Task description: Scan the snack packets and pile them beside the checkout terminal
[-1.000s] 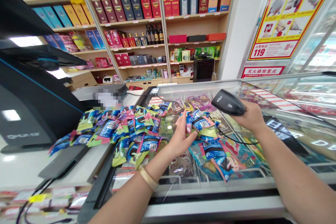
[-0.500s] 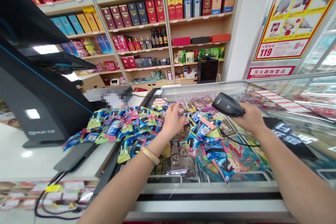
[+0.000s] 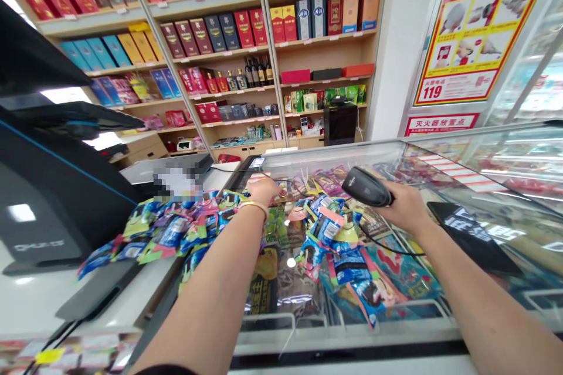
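Note:
My right hand (image 3: 408,206) is closed around the handle of a black barcode scanner (image 3: 366,186), which points left above the glass. A black cable runs down from it. My left hand (image 3: 263,188), with a gold bracelet (image 3: 254,205) at the wrist, reaches over the far side of the left heap of snack packets (image 3: 172,229). Its fingers are mostly hidden behind the hand, so I cannot see whether they grip anything. A second heap of blue, green and pink snack packets (image 3: 324,228) lies on the glass lid below the scanner.
A dark terminal (image 3: 48,187) stands on the white counter (image 3: 26,299) at left. Under the glass of the chest (image 3: 422,176) lie packaged goods. A black flat sign (image 3: 472,234) rests at right. Shelves (image 3: 229,54) of boxes and bottles line the back.
My left hand has moved left and away, from the gap beside the right heap to the left heap's far side. My right hand keeps hold of the scanner. The view has shifted slightly right.

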Tool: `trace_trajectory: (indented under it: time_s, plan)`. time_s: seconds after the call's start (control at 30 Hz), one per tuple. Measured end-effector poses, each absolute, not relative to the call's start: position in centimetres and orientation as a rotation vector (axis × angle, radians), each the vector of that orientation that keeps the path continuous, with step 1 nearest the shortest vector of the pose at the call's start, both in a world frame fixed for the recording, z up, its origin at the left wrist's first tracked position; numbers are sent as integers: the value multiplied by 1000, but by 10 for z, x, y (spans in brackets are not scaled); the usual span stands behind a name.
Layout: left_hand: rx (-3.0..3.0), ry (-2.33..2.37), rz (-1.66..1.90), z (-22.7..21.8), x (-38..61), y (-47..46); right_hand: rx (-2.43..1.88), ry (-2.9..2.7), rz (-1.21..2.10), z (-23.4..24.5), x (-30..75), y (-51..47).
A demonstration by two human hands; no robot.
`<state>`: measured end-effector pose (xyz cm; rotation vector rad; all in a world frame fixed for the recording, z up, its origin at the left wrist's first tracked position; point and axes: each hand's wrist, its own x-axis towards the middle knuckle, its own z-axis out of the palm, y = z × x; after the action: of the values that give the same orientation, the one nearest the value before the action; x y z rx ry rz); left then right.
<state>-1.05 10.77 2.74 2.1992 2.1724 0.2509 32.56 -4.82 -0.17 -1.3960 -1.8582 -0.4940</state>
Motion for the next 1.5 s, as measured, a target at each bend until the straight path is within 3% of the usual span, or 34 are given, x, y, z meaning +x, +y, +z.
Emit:
trace_trajectory:
  time_s: [0.17, 0.37, 0.57, 0.67, 1.07, 1.5]
  plan:
    - [2168, 2237, 212, 21, -7, 99, -1377, -1861, -480, -2, 327, -48]
    - [2287, 2159, 469, 27, 0, 73, -1366, -1882, -456, -2, 324, -49]
    - [2263, 1695, 1233, 29, -5, 31, -1367, -1853, -457, -1, 320, -50]
    - [2235, 1454, 1415, 25, -16, 3, -1335, -1870, -436, 4, 317, -54]
    - [2466, 1251, 1288, 21, -41, -29, -1004, -2183, -314, 33, 277, -86]
    - [2534, 1058, 1093, 25, -32, -37, -1048, -2270, -248, 29, 274, -85]
